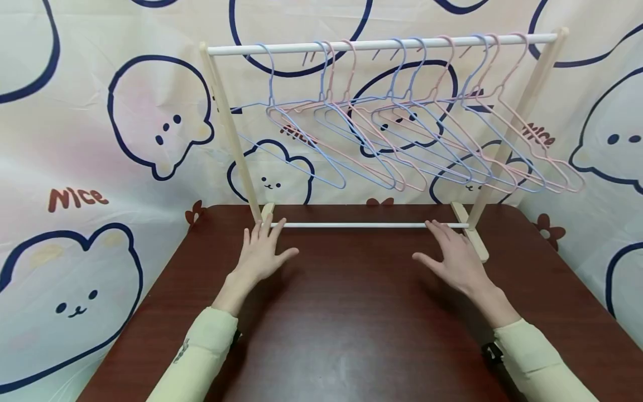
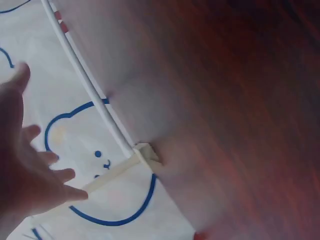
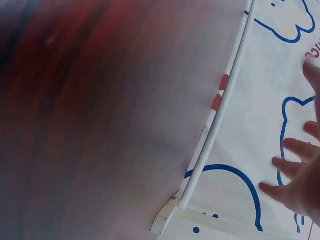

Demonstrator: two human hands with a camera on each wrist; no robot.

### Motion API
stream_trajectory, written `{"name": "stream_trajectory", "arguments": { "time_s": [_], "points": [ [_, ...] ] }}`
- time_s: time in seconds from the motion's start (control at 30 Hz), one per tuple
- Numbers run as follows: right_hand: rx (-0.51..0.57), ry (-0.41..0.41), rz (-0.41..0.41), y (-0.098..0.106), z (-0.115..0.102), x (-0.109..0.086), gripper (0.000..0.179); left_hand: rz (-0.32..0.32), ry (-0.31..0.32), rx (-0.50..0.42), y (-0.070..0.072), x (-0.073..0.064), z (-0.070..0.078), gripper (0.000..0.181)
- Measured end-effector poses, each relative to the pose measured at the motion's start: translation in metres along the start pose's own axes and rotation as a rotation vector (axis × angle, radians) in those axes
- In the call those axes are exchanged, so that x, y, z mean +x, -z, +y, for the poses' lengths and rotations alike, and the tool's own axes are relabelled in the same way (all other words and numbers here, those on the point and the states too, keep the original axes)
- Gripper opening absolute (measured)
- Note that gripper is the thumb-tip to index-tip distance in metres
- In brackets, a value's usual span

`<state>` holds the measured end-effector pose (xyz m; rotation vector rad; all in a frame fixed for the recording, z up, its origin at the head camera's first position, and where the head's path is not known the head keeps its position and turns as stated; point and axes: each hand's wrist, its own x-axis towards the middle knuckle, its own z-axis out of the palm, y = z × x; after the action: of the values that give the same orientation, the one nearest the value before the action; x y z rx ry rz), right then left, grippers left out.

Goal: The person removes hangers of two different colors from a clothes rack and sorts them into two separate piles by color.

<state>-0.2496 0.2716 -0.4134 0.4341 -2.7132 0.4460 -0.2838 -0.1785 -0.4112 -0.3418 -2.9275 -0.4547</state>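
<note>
Both bare hands reach forward over the brown table, fingers spread and holding nothing. The left hand [image 1: 258,254] is near the foot of the rack's left post [image 1: 228,128], its fingertips overlapping the low white bar in the head view. My right hand [image 1: 454,259] is near the right post [image 1: 517,123], by the other end of that bar. In the wrist views the left hand [image 2: 30,155] and right hand [image 3: 300,170] show bare, separated fingers. Blue hangers [image 1: 301,134] and pink hangers [image 1: 547,151] hang from the rack's white top rail [image 1: 301,48], several of each colour.
The wooden rack stands at the back of the dark brown table [image 1: 341,335], with a foot [image 1: 474,240] on the right side. A pale cloth [image 1: 75,139] printed with cartoon bears hangs behind the table and along its sides.
</note>
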Motion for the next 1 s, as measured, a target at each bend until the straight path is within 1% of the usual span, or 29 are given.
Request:
{"name": "stream_trajectory", "arguments": {
  "time_s": [0.1,0.2,0.27,0.4,0.43,0.53,0.6,0.67,0.77,0.8,0.87,1.0],
  "points": [
    [0.029,0.058,0.140,0.003,-0.001,0.002,0.074,0.113,0.030,-0.139,0.004,0.007,-0.011,0.077],
    [0.027,0.100,0.219,0.008,-0.002,0.002,0.064,0.248,0.070,-0.243,0.009,0.016,-0.022,0.064],
    [0.034,0.115,0.262,0.013,-0.002,0.001,0.060,0.321,0.079,-0.271,0.012,0.021,-0.029,0.056],
    [0.062,0.124,0.336,0.020,0.000,-0.002,0.055,0.410,0.092,-0.294,0.017,0.032,-0.040,0.047],
    [0.065,0.127,0.346,0.021,0.000,-0.003,0.054,0.428,0.104,-0.302,0.018,0.034,-0.043,0.047],
    [0.071,0.136,0.373,0.023,0.001,-0.006,0.051,0.470,0.165,-0.328,0.018,0.039,-0.050,0.044],
    [0.073,0.141,0.399,0.024,0.001,-0.010,0.049,0.474,0.198,-0.346,0.018,0.043,-0.054,0.045],
    [0.072,0.151,0.436,0.027,0.003,-0.013,0.047,0.457,0.223,-0.360,0.017,0.046,-0.056,0.047],
    [0.069,0.161,0.477,0.035,0.006,-0.016,0.045,0.439,0.225,-0.388,0.018,0.052,-0.055,0.051],
    [0.067,0.160,0.483,0.038,0.007,-0.016,0.044,0.443,0.221,-0.393,0.019,0.054,-0.055,0.052],
    [0.066,0.148,0.488,0.045,0.008,-0.016,0.043,0.466,0.218,-0.403,0.020,0.059,-0.054,0.051],
    [0.071,0.104,0.489,0.058,0.012,-0.019,0.041,0.533,0.217,-0.424,0.018,0.064,-0.055,0.049]
  ]
}}
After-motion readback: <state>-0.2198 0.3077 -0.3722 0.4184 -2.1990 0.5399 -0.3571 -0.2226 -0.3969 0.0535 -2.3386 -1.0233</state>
